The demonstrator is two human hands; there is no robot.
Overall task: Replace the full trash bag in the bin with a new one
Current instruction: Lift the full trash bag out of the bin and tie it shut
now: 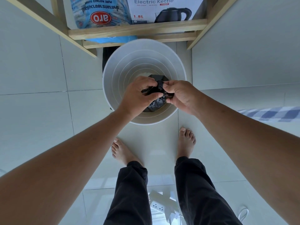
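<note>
A round white bin (123, 65) stands on the tiled floor right in front of my bare feet, seen from straight above. Its ribbed inner wall is bare. Over its opening I hold a bunched black trash bag (156, 101). My left hand (138, 96) pinches the bag's left side. My right hand (180, 95) pinches its top right, fingertips close to those of the left hand. Part of the bag hangs down into the bin, and more black plastic (158, 77) shows just beyond my fingers.
A wooden shelf (138, 29) stands right behind the bin, holding a blue sugar bag (100, 13) and an electric kettle box (162, 10). Something dark (108, 54) lies behind the bin's left edge. A white power strip (158, 206) lies between my legs. Checked cloth (269, 113) at right.
</note>
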